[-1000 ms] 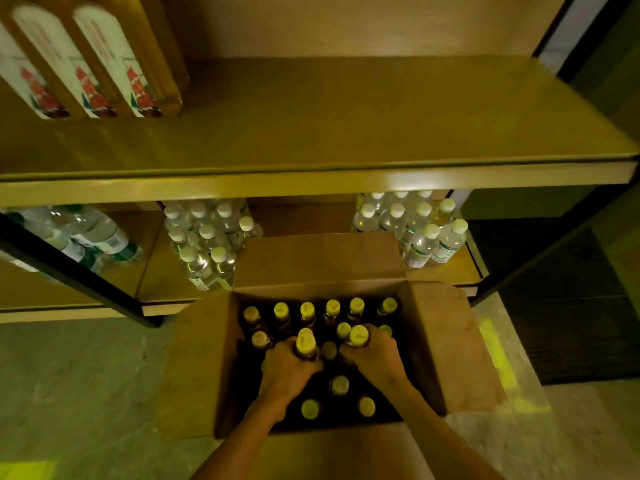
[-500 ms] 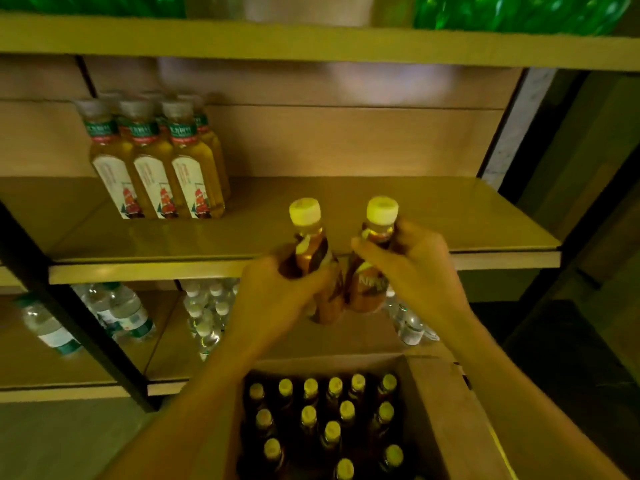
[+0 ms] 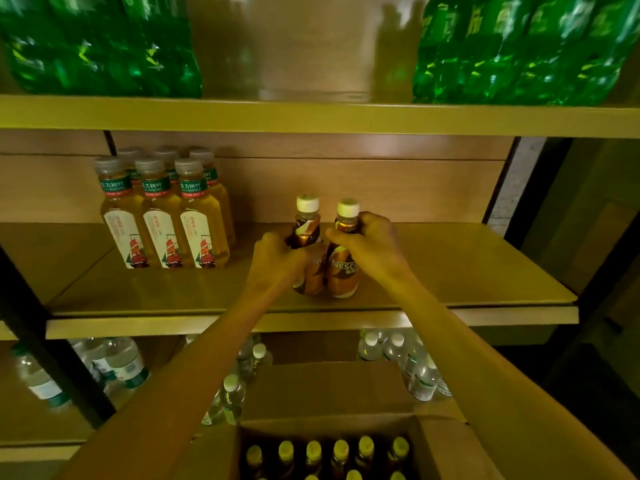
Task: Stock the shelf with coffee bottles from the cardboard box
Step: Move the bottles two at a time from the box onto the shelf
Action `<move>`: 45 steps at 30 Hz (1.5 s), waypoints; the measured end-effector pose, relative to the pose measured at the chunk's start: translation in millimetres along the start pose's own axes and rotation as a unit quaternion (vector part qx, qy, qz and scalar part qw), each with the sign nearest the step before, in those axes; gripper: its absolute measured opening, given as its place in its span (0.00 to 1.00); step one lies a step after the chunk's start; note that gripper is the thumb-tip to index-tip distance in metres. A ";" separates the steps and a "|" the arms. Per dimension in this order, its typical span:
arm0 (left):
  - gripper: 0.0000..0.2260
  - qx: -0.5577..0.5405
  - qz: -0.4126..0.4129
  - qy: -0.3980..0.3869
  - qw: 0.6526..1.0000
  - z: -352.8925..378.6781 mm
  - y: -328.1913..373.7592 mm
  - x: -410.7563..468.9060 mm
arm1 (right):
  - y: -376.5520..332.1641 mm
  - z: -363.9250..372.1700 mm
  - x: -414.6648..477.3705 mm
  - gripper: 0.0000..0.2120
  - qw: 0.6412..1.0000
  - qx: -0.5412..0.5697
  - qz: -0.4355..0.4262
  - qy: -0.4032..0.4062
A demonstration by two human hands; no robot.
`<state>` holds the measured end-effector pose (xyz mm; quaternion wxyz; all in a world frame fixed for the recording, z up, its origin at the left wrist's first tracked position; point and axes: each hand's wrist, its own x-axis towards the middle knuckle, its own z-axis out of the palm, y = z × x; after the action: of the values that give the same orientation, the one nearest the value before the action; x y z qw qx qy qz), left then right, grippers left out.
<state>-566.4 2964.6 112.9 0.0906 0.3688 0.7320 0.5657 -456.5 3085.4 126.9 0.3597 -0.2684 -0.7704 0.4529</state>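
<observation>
Nearby, tea bottles (image 3: 162,220) leftward, green packs (image 3: 519,46) above coffee bottles (image 3: 343,275).

a: where are the bottles?
b: left hand (image 3: 277,261) grips one coffee bottle (image 3: 306,233), right hand (image 3: 372,247) a second coffee bottle (image 3: 343,271); both upright, touching, at the middle shelf (image 3: 467,271), right of the tea bottles (image 3: 166,220).

Our left forearm (image 3: 194,368) runs up from seven o'clock and our right forearm (image 3: 460,341) from five o'clock, both bare, meeting near centre. Our left hand (image 3: 277,261) curls round the left coffee bottle (image 3: 307,233). Our right hand (image 3: 372,247), at its three o'clock, curls round the right coffee bottle (image 3: 343,275), thumb across its shoulder.
</observation>
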 end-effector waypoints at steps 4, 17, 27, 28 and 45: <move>0.08 -0.027 -0.010 -0.014 0.999 4.4 -13.5 7.7 | 10.9 6.0 9.6 0.07 1.000 -0.003 -0.005 0.024; 0.37 -0.004 0.007 0.062 0.998 33.5 -50.5 -24.7 | 44.2 6.5 -39.0 0.34 0.995 -0.021 0.087 -0.034; 0.25 0.061 0.036 -0.035 0.997 12.3 -52.7 -11.1 | 57.4 20.9 -37.8 0.26 0.995 -0.073 0.073 -0.006; 0.24 0.062 0.039 -0.044 0.996 11.4 -53.2 -9.9 | 58.3 22.0 -37.1 0.26 0.994 -0.081 0.069 -0.001; 0.20 0.100 -0.053 -0.050 0.992 37.1 -57.3 92.1 | 66.3 45.0 60.5 0.26 0.988 -0.130 0.077 0.032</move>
<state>-636.5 3047.0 75.0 0.1194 0.3649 0.7979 0.4646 -522.7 3136.9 71.8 0.3103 -0.3855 -0.7881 0.3662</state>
